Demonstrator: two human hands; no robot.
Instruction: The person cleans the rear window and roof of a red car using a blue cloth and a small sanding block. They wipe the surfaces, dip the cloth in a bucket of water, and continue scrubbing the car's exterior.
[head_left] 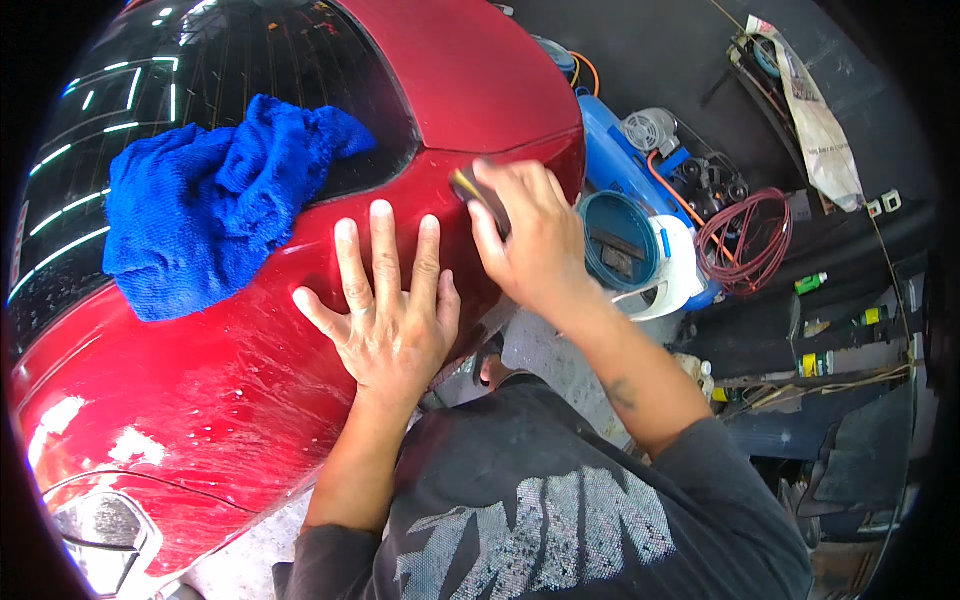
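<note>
My left hand (393, 320) lies flat with its fingers spread on the glossy red car body (230, 385). To its right, my right hand (540, 235) grips a small dark sanding block (487, 197) with a yellow layer along one side. The block is against the red panel just below the corner of the rear window (350, 90); its underside is hidden. A crumpled blue microfibre towel (215, 215) is draped over the glass and the panel edge, left of my left hand. Whitish streaks and drops mark the paint nearer me.
Beyond my right hand stand a teal bucket (591, 210) with dark flat pieces inside and a white container (678, 265). Behind them is a blue air compressor (605, 140) beside a coiled red hose (750, 240). Bottles (815, 364) and dark sheets lie along the right.
</note>
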